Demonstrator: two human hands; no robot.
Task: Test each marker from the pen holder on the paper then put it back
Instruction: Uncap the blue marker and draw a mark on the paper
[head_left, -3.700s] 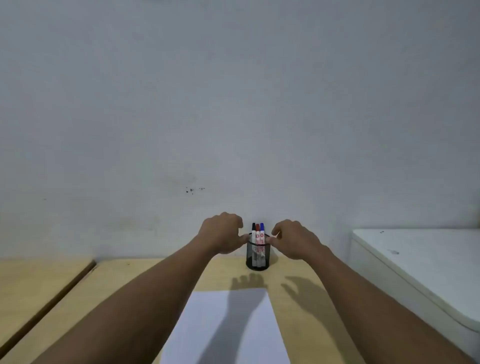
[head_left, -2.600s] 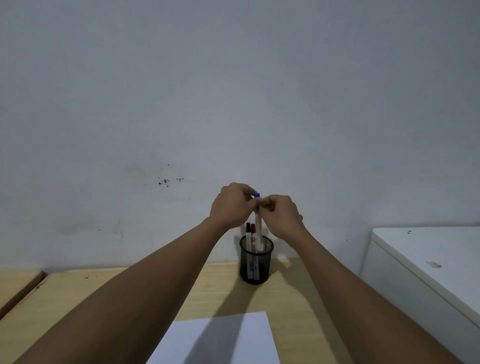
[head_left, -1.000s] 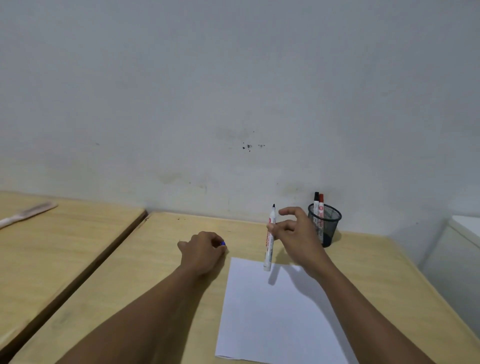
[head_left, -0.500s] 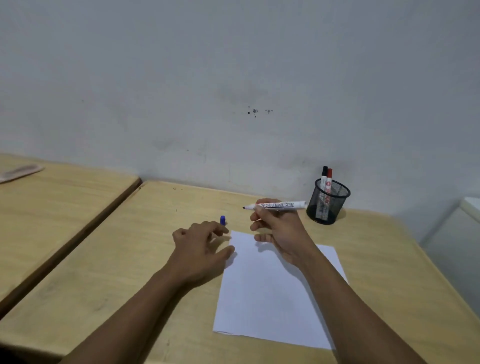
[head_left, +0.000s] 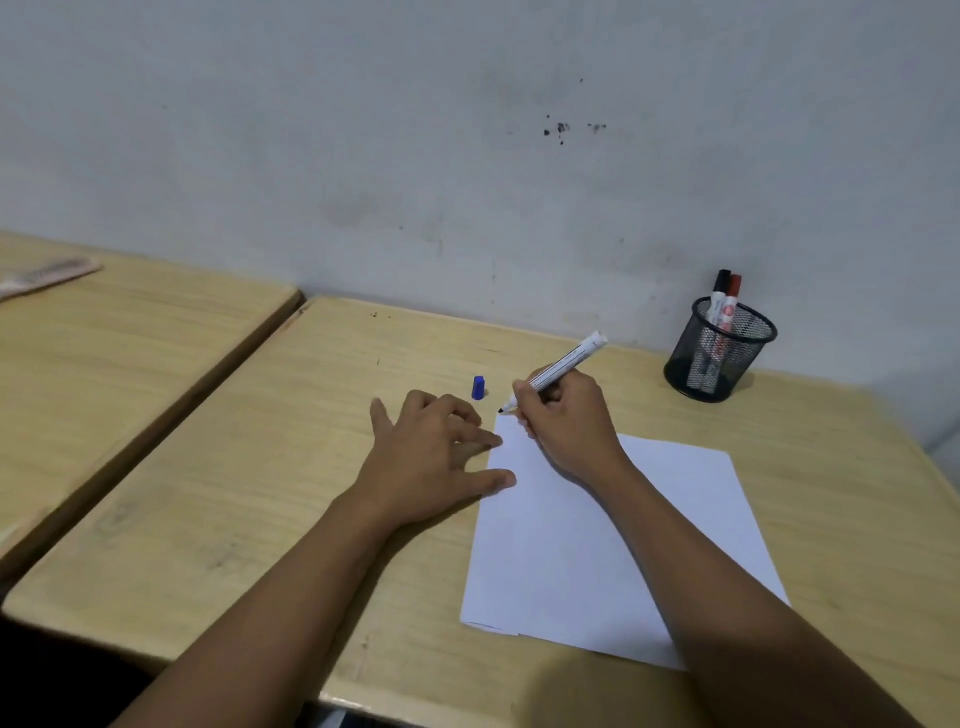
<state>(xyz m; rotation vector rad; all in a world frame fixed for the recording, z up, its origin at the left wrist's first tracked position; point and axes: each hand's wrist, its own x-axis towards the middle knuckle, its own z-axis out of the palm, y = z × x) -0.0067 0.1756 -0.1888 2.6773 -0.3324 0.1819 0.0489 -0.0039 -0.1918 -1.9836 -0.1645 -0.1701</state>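
Observation:
My right hand (head_left: 569, 423) grips an uncapped white marker (head_left: 569, 361) in a writing hold, its tip pointing down-left at the far left corner of the white paper (head_left: 597, 540). My left hand (head_left: 431, 457) lies flat and open on the wooden desk, fingertips touching the paper's left edge. The marker's blue cap (head_left: 478, 388) stands on the desk just beyond my left fingers. A black mesh pen holder (head_left: 719, 358) at the far right, near the wall, holds a black-capped marker (head_left: 718, 301) and a red-capped marker (head_left: 731, 306).
The wooden desk (head_left: 260, 493) meets a grey wall at the back. A second desk (head_left: 104, 358) adjoins on the left across a narrow gap, with a pinkish flat object (head_left: 47, 273) on its far end.
My right hand turned the marker from level to a writing hold and lowered its tip to the paper's corner. My left hand flattened against the paper's edge. The cap stays on the desk.

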